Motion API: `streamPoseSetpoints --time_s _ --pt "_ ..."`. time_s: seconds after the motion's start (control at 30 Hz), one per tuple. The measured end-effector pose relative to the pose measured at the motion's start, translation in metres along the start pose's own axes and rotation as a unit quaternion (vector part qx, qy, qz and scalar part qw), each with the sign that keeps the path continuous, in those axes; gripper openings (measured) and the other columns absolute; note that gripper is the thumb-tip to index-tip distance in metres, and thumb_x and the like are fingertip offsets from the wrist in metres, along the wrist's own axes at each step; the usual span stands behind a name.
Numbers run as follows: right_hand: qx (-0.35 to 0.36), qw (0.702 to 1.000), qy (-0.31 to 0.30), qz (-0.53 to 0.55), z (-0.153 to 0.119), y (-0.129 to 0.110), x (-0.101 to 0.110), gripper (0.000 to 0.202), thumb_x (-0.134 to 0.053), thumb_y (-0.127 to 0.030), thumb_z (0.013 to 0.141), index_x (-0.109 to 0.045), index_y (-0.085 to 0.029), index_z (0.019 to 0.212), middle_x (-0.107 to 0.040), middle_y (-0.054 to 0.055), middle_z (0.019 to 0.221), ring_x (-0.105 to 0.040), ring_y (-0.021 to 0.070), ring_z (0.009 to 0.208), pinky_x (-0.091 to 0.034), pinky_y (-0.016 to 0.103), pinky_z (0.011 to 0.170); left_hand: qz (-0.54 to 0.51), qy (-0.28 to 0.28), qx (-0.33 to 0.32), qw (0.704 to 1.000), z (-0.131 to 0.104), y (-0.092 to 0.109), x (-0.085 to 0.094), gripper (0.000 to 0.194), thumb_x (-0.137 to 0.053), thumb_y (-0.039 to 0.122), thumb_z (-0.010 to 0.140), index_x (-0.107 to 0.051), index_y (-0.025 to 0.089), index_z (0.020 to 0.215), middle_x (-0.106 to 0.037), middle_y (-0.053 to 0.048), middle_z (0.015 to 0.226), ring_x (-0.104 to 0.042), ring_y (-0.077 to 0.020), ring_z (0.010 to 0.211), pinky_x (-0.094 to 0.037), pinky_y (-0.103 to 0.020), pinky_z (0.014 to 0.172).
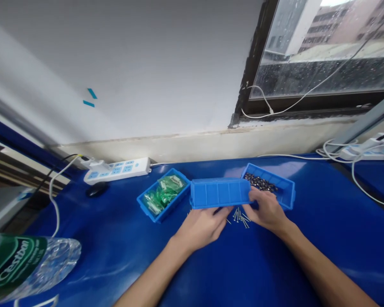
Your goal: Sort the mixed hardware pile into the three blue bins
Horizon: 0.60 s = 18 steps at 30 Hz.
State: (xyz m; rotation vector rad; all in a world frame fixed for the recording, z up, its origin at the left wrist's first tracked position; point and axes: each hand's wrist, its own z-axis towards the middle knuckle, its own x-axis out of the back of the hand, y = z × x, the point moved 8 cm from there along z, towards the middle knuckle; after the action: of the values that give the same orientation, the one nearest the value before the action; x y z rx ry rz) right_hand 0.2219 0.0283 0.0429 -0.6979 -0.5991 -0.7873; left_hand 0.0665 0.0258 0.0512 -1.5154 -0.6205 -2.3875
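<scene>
A blue plastic bin (220,193) is tilted on its side above the table, its ribbed outer face showing. My right hand (265,209) grips the bin's right end. Below its lower edge is my left hand (203,228), fingers curled under the bin and partly hidden by it; what they hold, if anything, cannot be made out. Several long screws (241,216) lie on the blue table between my hands. Behind my right hand stands a blue bin (286,192) with small dark metal parts (260,183). Another blue bin (164,217) on the left holds green and clear packets (166,192).
A white power strip (128,169) and a black mouse (97,189) are at the back left of the table (115,264). A large water bottle (28,266) is at the near left. Another power strip (371,150) with white cables sits at the back right.
</scene>
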Motion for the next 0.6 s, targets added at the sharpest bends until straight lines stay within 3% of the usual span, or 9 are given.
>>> streamPoseSetpoints --time_s 0.07,0.17,0.23,0.3,0.37,0.43,0.5,0.57,0.6 --pt "-0.046 0.997 0.054 0.025 -0.003 0.006 0.005 0.025 -0.059 -0.015 0.083 -0.039 -0.026 0.074 -0.046 -0.007 0.057 -0.049 0.0125 0.046 -0.041 0.028 0.047 0.034 0.028 0.009 0.999 0.001 -0.002 0.007 0.036 -0.047 0.014 0.098 -0.060 0.016 0.132 -0.070 -0.013 0.115 -0.066 -0.0287 0.103 -0.057 -0.045 0.082" --pt "-0.109 0.976 0.155 0.112 -0.006 0.009 0.013 0.031 -0.069 -0.021 0.082 -0.043 -0.028 0.097 -0.057 -0.005 0.069 -0.063 0.0169 0.055 -0.055 0.033 0.053 0.104 0.062 -0.008 0.993 0.007 -0.001 0.019 0.039 -0.049 0.009 0.097 -0.058 0.014 0.135 -0.067 -0.014 0.129 -0.061 -0.0331 0.118 -0.054 -0.051 0.092" --pt "-0.147 0.953 0.141 0.225 -0.001 0.010 0.010 0.040 -0.068 -0.022 0.086 -0.038 -0.030 0.113 -0.062 -0.005 0.075 -0.069 0.0180 0.057 -0.060 0.035 0.057 0.139 0.107 -0.021 0.984 0.013 -0.003 0.029 0.034 -0.051 0.010 0.098 -0.061 0.012 0.130 -0.067 -0.014 0.130 -0.058 -0.0351 0.124 -0.051 -0.054 0.097" --pt "-0.162 0.944 0.097 0.270 0.009 0.010 0.012 0.043 -0.062 -0.024 0.093 -0.036 -0.030 0.127 -0.064 -0.005 0.072 -0.071 0.0186 0.059 -0.063 0.037 0.065 0.139 0.112 -0.030 0.984 0.022 -0.009 0.032 0.029 -0.050 0.009 0.098 -0.065 0.012 0.123 -0.071 -0.012 0.125 -0.064 -0.0297 0.118 -0.052 -0.049 0.097" --pt "-0.161 0.960 0.090 0.212 0.018 0.016 0.030 0.062 -0.069 -0.031 0.089 -0.033 -0.030 0.139 -0.072 0.003 0.093 -0.074 0.0214 0.074 -0.063 0.041 0.075 0.122 0.070 -0.014 0.990 0.034 -0.020 0.026 0.032 -0.047 0.006 0.097 -0.066 0.012 0.122 -0.073 -0.013 0.121 -0.069 -0.0261 0.109 -0.054 -0.046 0.092" --pt "-0.142 0.984 0.063 0.085 0.024 0.026 0.049 0.064 -0.074 -0.037 0.085 -0.042 -0.030 0.140 -0.073 0.007 0.105 -0.072 0.0274 0.096 -0.058 0.049 0.090 0.109 0.020 0.041 0.993 0.045 -0.037 0.019 0.036 -0.046 0.003 0.092 -0.070 0.013 0.116 -0.076 -0.011 0.106 -0.073 -0.0247 0.092 -0.056 -0.041 0.078" --pt "-0.097 0.994 0.023 -0.035 0.023 0.037 0.060 0.062 -0.081 -0.044 0.077 -0.054 -0.031 0.132 -0.068 0.011 0.124 -0.056 0.0400 0.127 -0.045 0.063 0.103 0.098 -0.023 0.078 0.992 0.054 -0.047 0.012 0.038 -0.047 0.001 0.087 -0.072 0.015 0.113 -0.077 -0.010 0.095 -0.074 -0.0235 0.082 -0.054 -0.035 0.068" --pt "-0.096 0.990 -0.011 -0.105 0.016 0.053 0.063 0.077 -0.085 -0.048 0.070 -0.053 -0.032 0.138 -0.057 0.015 0.141 -0.041 0.0497 0.138 -0.040 0.072 0.101 0.094 -0.054 0.096 0.989 0.061 -0.053 0.006 0.040 -0.048 0.002 0.085 -0.073 0.017 0.112 -0.076 -0.008 0.091 -0.073 -0.0220 0.078 -0.052 -0.032 0.063" --pt "-0.103 0.987 -0.043 -0.117 0.010 0.061 0.060 0.083 -0.085 -0.048 0.069 -0.050 -0.033 0.142 -0.053 0.016 0.146 -0.041 0.0519 0.137 -0.041 0.073 0.098 0.092 -0.065 0.100 0.989 0.063 -0.055 0.004 0.040 -0.049 0.002 0.085 -0.073 0.018 0.112 -0.076 -0.008 0.090 -0.073 -0.0212 0.078 -0.051 -0.030 0.062"
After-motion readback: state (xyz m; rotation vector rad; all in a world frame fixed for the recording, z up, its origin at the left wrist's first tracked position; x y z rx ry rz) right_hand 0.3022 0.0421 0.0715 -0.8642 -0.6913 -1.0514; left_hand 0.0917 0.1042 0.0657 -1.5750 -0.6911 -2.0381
